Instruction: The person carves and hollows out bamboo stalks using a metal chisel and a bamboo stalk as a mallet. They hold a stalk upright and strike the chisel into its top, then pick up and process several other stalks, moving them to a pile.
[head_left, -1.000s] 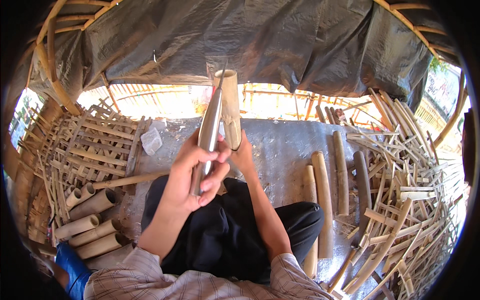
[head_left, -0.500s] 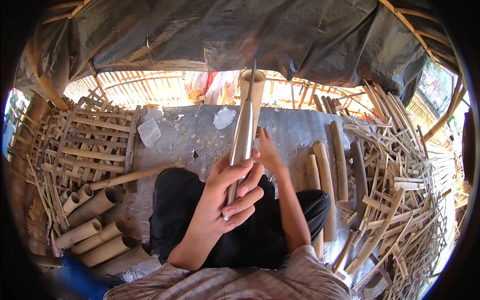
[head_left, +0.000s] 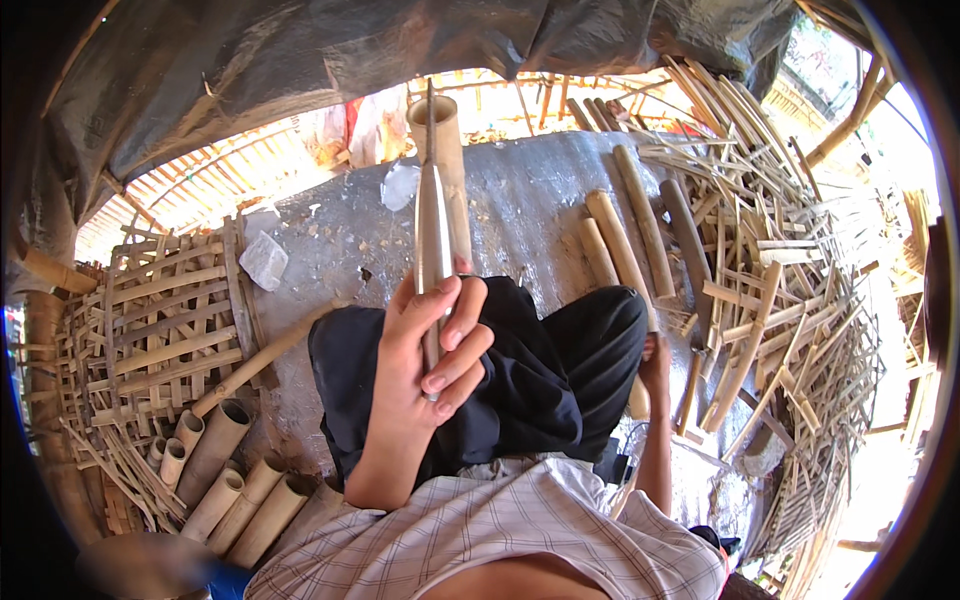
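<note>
Knife (head_left: 433, 235) in L hand (head_left: 428, 345); bamboo tube (head_left: 453, 185) btm hidden; R hand (head_left: 655, 362) grip unclear

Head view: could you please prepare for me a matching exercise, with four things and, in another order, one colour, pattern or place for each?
Column 1
1. Metal tool
2. Trousers
3. Shirt
4. Bamboo lattice panel

Column 2
A. Pale, with checked lines
B. At the far left side
C. Gripped in the left hand
D. Plain black

Right pairs: 1-C, 2-D, 3-A, 4-B
</note>
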